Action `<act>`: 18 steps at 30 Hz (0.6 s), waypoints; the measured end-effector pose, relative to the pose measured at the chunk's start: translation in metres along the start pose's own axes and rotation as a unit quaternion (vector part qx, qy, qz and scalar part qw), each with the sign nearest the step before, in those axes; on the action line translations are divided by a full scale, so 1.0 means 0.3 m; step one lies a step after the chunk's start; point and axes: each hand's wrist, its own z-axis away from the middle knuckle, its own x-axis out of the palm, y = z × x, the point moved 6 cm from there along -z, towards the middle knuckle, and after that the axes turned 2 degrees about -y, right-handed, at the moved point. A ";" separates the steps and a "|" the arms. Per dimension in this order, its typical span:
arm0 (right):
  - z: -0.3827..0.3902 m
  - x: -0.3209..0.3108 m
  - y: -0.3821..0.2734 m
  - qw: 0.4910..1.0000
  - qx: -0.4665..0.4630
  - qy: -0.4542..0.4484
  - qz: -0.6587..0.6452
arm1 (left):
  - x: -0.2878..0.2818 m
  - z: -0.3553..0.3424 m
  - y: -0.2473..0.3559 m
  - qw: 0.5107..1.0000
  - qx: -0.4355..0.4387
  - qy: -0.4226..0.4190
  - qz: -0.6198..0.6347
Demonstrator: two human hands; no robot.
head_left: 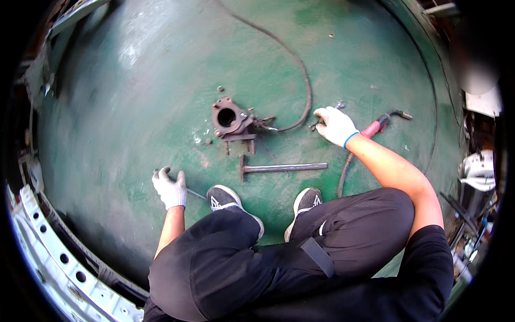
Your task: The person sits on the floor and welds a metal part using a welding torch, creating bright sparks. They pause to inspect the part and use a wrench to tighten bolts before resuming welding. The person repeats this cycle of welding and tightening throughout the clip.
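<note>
My right hand (pixel 337 126), in a white glove with a blue cuff edge, reaches to the right of a rusty metal part. Its fingers are closed over what looks like a wrench (pixel 313 127); most of it is hidden by the glove. My left hand (pixel 169 189), also gloved, is low over the floor at the left with thumb and fingers apart. A thin metal rod (pixel 196 194) comes out from under it toward my shoe. Between my hands stands the rusty flanged part (pixel 227 117) with a round bore and bolts. A hammer (pixel 284 168) lies in front of it.
A cable (pixel 292 53) curves to a clamp at the rusty part. At the right lies a red-handled welding torch (pixel 375 127) with its hose. Nuts (pixel 220 88) are scattered on the green floor (pixel 150 80). A perforated metal panel (pixel 53 247) lines the left edge.
</note>
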 end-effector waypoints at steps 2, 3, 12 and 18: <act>-0.031 0.005 -0.058 0.999 -0.043 -0.012 0.030 | -0.032 0.027 -0.026 0.998 -0.062 0.001 0.006; -0.037 0.007 -0.081 0.997 -0.066 -0.018 0.046 | -0.044 0.044 -0.032 0.996 -0.094 0.003 0.010; -0.028 -0.001 -0.105 0.950 -0.260 -0.022 0.174 | 0.003 0.161 -0.164 0.931 -0.324 -0.042 0.164; -0.040 -0.056 -0.111 0.984 -0.163 -0.019 0.062 | 0.033 0.269 -0.359 0.911 -0.348 -0.034 0.217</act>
